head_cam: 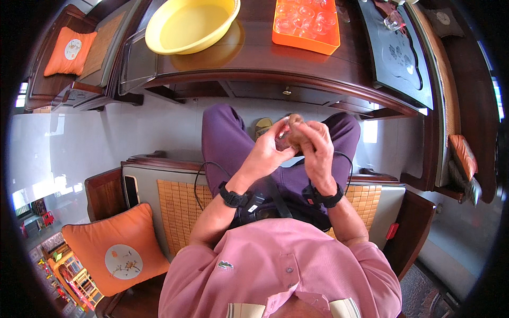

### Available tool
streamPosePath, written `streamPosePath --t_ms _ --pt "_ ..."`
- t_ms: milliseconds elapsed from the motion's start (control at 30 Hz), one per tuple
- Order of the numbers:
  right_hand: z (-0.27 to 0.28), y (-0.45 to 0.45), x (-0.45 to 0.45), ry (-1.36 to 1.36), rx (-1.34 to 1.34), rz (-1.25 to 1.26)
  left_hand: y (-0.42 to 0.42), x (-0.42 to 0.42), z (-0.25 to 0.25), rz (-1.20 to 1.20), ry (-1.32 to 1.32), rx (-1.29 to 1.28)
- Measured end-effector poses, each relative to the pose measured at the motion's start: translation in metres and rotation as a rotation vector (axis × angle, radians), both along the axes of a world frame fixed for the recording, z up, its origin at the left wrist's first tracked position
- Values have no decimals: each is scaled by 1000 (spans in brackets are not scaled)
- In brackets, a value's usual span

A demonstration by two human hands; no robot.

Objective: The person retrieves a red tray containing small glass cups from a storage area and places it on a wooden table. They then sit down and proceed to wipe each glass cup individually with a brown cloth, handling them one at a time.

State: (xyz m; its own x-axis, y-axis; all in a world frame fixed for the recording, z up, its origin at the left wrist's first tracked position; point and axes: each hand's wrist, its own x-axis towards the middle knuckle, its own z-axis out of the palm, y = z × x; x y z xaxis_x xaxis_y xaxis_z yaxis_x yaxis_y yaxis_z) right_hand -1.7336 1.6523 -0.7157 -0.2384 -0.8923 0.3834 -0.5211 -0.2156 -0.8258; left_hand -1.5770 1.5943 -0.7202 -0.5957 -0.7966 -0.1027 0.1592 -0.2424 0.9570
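Above my lap, my left hand (267, 153) grips a small clear glass cup (282, 137), partly covered by my fingers. My right hand (320, 153) pinches a brown cloth (296, 133) against the cup's right side. How far the cloth reaches into the cup is hidden. On the dark wooden table in front of me, an orange plastic tray (308, 45) bears several clear glass cups (304, 20). To its left stands a yellow basin (153, 41) with liquid in it.
At the right of the wooden table (254, 59) lies a dark tea tray (391, 75), with another clear glass (393, 23) by a dark red-brown cloth (397, 12). A phone (131, 190) and an orange cushion (91, 238) are on the bench at my left.
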Motion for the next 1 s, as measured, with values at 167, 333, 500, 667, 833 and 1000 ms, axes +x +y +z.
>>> streamPosePath --t_ms 167,333,500,667,833,1000 --pt "9 -1 8 320 -109 221 -3 3 8 11 -303 -409" --pt "9 -9 4 125 -52 74 6 0 22 55 -306 -246" --pt "9 -20 -4 -534 223 57 2 2 -9 37 -146 -144" --pt "6 -11 -2 -47 1 -95 -5 5 -2 126 -392 -273" --pt "22 -3 11 328 -121 265 -6 8 16 62 -444 -450" --pt "1 -22 -5 61 21 70 0 7 17 45 -429 -211"
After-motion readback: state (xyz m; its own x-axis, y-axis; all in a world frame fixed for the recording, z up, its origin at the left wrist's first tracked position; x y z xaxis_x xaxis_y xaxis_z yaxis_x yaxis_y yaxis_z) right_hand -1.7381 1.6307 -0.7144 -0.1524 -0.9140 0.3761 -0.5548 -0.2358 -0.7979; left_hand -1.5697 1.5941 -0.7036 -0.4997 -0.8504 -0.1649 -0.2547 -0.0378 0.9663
